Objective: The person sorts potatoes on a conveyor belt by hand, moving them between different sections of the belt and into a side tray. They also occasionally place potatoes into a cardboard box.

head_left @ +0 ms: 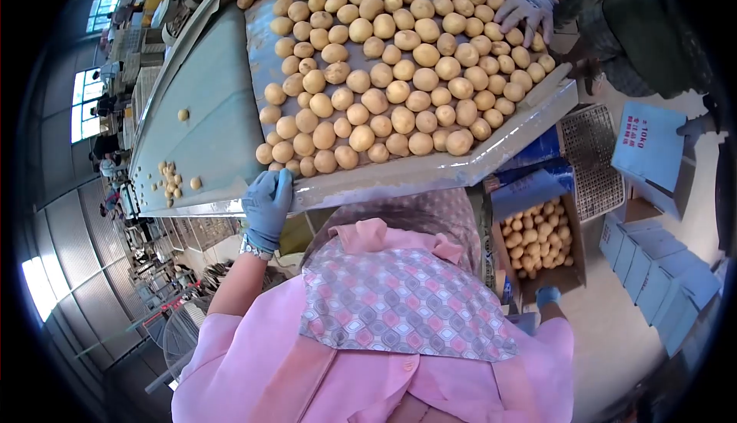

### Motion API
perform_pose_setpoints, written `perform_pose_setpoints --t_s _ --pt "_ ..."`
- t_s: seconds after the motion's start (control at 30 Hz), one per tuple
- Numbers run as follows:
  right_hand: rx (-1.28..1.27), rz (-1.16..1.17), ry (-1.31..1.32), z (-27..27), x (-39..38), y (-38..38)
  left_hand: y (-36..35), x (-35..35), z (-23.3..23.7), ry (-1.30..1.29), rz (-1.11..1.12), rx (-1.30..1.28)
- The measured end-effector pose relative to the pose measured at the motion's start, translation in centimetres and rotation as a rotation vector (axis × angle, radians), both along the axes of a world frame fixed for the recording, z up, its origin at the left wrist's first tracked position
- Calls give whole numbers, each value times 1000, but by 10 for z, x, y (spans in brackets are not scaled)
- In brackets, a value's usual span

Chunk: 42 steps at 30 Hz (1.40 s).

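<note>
Many round potatoes (399, 93) lie spread over the sorting table (384, 181), within its raised metal rim. My left hand (266, 206), in a blue glove, is closed round the near rim, beside the closest potatoes. Down at the right, my right hand (547, 295), also gloved in blue, is at the lower edge of a cardboard box (577, 258); its fingers are mostly hidden. Potatoes (537, 237) fill much of that box. A co-worker's gloved hand (527, 10) rests with spread fingers on potatoes at the table's upper right.
A green belt (207, 108) on the left carries a few small potatoes (170, 181). On the right are a plastic crate (591, 162), an upright blue-white carton (649, 143) and several more cartons (656, 273). The co-worker's legs are at the upper right.
</note>
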State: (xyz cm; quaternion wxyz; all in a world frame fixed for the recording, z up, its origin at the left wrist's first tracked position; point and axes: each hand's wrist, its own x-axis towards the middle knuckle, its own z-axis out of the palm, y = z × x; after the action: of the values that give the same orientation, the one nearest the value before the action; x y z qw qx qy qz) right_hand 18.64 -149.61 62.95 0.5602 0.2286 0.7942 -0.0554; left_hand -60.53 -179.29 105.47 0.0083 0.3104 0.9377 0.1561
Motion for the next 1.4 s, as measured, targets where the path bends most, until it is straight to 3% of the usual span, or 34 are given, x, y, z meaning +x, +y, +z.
perform_pose_setpoints --t_s 0.1,0.13,0.17,0.23,0.27,0.33,0.37,0.43,0.5,0.57,0.67,0.7,0.83,0.93,1.0,1.07,1.17,1.2,1.33,1.4 --pt "-216 32 168 55 -36 -2 -1 -3 -1 -10 -13 25" --pt "23 -378 176 100 -107 -2 1 -2 1 -10 -21 29" --pt "17 -236 289 135 -166 12 5 0 6 -9 -25 37" --pt "265 -125 1298 225 -289 30 2 0 6 6 -20 4" --pt "154 -271 1366 292 -363 45 1 1 6 18 -28 21" --pt "147 -160 1626 398 -478 60 1 0 5 57 -39 58" --pt "220 -46 1720 415 -520 65 1 0 6 85 -51 82" --pt "372 146 1696 392 -570 77 -3 0 6 67 -36 65" --pt "352 283 900 363 -610 87 -10 0 8 85 -24 76" --pt "341 234 686 338 -647 96 -11 0 6 131 -20 174" --pt "458 442 768 307 -658 98 -8 -2 5 165 20 250" --pt "407 445 691 307 -663 102 -8 -2 5 166 38 254" --pt "58 471 779 323 -639 126 -4 -4 9 106 102 349" --pt "-52 328 780 314 -645 137 14 -25 -6 32 -57 401" --pt "-22 293 695 310 -652 136 63 -47 14 160 -308 337" --pt "-76 308 714 310 -652 139 115 -75 -3 276 -458 129" --pt "-20 248 838 339 -641 131 169 -98 -22 251 -604 -516" --pt "11 223 891 352 -644 128 179 -102 -17 244 -654 -607" --pt "-74 -261 1032 375 -659 149 197 -113 -2 169 -789 -878" --pt "-48 -114 1298 342 -656 151 199 -124 1 111 -798 -822"
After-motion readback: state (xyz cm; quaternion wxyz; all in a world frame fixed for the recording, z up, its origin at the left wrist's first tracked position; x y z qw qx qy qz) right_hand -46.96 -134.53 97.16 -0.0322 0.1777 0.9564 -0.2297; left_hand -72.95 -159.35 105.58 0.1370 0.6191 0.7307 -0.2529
